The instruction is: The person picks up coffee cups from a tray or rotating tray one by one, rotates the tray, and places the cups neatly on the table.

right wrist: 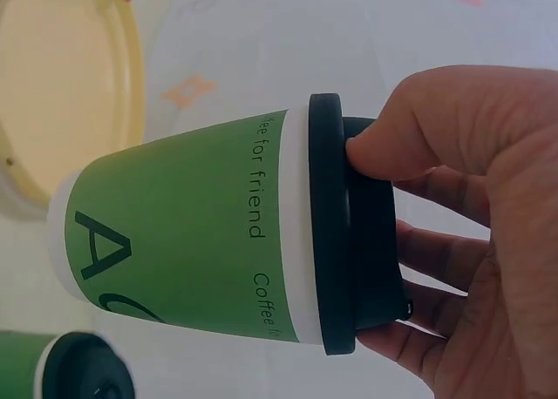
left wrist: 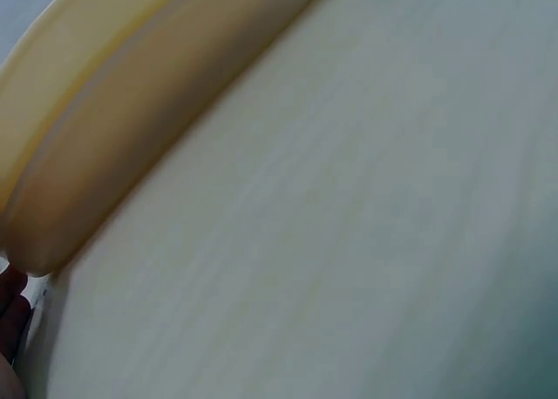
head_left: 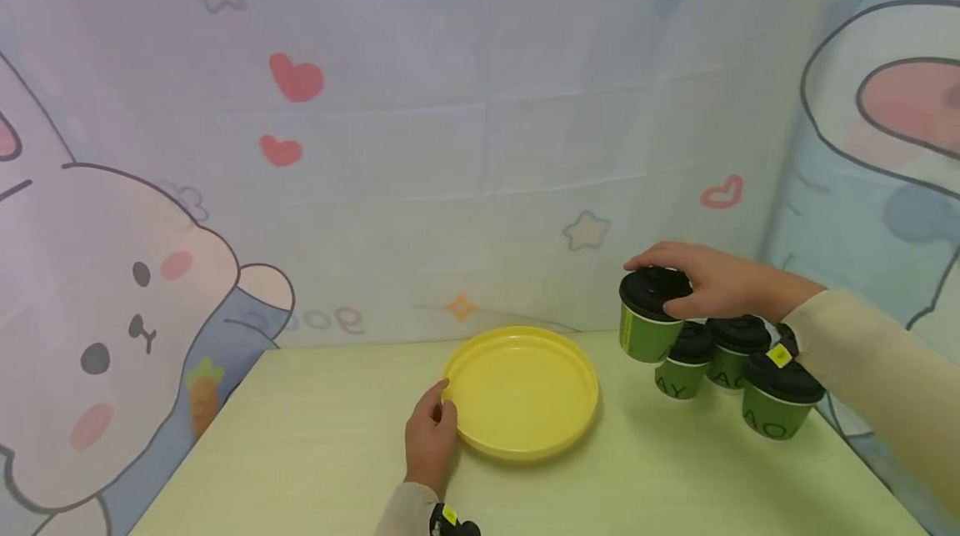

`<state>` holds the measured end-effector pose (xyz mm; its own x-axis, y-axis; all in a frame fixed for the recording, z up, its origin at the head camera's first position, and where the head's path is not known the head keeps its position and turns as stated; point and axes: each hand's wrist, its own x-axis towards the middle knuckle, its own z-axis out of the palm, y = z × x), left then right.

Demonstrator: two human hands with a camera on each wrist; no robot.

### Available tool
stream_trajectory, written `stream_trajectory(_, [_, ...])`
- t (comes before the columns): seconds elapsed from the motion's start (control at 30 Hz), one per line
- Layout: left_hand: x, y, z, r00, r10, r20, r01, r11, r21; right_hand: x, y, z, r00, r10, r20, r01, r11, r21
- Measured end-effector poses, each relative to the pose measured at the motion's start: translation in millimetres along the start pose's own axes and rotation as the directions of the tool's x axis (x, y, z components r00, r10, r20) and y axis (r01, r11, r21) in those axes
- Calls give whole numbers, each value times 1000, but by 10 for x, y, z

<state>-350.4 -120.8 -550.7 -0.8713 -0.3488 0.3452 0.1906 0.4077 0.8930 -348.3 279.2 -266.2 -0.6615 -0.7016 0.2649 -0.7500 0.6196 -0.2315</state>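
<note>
My right hand [head_left: 712,279] grips a green paper coffee cup [head_left: 647,338] by its black lid [right wrist: 331,233], thumb on one side and fingers on the other. The cup is upright and held above the table. In the right wrist view it appears sideways, with printed lettering on its green wall. My left hand [head_left: 431,440] holds the left rim of a round yellow plate [head_left: 521,394], which lies on the table. Only the plate's curved side [left wrist: 131,120] and a bit of fingers [left wrist: 12,303] show in the left wrist view.
Several more lidded green cups stand at the table's right, including a front one [head_left: 780,398], one by the held cup [head_left: 682,365] and one behind [head_left: 735,348]. A printed cloth [head_left: 420,144] hangs behind the pale table [head_left: 315,436].
</note>
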Motion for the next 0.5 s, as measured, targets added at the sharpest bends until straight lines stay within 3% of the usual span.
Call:
stream_trajectory(0.17, [21, -1, -3, 1000, 1, 8, -1, 1000, -4, -326, 61, 124, 1000, -13, -22, 12, 998, -57])
stream_trajectory(0.5, [2, -2, 20, 999, -21, 24, 22, 1000, -18, -819, 217, 473, 1000, 19, 16, -19, 1000, -9])
